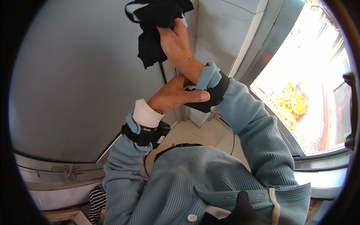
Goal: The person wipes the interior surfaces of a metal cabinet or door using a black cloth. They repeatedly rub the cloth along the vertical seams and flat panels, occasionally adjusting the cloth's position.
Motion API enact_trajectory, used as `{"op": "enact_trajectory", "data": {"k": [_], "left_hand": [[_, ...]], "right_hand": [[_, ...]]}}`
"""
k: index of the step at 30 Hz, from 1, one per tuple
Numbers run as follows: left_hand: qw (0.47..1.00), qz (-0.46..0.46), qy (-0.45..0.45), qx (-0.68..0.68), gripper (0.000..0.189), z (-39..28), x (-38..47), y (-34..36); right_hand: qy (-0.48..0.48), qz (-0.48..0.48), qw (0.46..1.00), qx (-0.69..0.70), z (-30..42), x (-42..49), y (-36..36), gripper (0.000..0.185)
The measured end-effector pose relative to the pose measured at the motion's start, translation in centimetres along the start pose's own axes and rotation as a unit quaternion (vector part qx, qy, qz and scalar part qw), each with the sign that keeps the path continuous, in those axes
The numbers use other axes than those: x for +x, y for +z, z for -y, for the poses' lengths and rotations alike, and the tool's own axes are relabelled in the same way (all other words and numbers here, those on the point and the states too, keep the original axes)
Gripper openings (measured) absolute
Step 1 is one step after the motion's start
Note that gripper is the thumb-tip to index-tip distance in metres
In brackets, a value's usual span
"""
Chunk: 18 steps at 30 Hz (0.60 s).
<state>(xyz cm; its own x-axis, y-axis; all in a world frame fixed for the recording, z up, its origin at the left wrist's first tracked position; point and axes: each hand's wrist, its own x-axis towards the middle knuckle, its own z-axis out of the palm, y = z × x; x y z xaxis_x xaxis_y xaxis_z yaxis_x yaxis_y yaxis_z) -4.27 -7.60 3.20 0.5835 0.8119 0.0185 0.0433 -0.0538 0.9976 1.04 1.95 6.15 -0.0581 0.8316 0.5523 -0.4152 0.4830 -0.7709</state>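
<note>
At the top of the head view, my right hand (175, 42) grips a bunched black cloth (153, 42) with some white showing at its edges. The cloth's lower part hangs down with a ragged-looking hem. My left hand (178, 94) reaches across beneath it and clasps a black wrist device (215, 97) strapped over my right sleeve. Its thumb lies across the device by the rolled blue cuff (208, 75); the other fingers are partly hidden behind the right wrist. A second strapped device (149, 135) sits on my left forearm, below a white cuff (146, 114).
A large grey panel (70, 84) fills the left side. On the right, a metal-framed window (270, 50) opens onto bright ground with a yellow heap (292, 102). Pale floor tiles (202, 133) show below my hands, and a striped cloth (97, 201) lies at lower left.
</note>
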Motion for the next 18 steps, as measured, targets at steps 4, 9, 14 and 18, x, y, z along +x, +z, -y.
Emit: {"op": "enact_trajectory", "data": {"k": [4,9,14,18], "left_hand": [[1.000,-0.016,-0.003,-0.007,0.089,0.9,0.3,0.3],[0.999,-0.034,-0.019,-0.034,0.081,1.3,0.2,1.2],[0.992,-0.081,-0.005,-0.101,0.073,2.4,0.2,2.4],[0.989,-0.057,-0.004,-0.137,0.066,4.0,0.6,2.3]], "right_hand": [[-0.183,0.046,0.970,-0.153,-0.6,-0.1,-0.7,0.038],[-0.358,0.118,0.856,-0.353,-1.5,-0.8,-2.0,0.054],[-0.443,0.208,0.744,-0.456,-2.5,-1.6,-2.7,0.050],[-0.510,0.246,0.662,-0.491,-3.4,-2.3,-3.2,0.037]]}}
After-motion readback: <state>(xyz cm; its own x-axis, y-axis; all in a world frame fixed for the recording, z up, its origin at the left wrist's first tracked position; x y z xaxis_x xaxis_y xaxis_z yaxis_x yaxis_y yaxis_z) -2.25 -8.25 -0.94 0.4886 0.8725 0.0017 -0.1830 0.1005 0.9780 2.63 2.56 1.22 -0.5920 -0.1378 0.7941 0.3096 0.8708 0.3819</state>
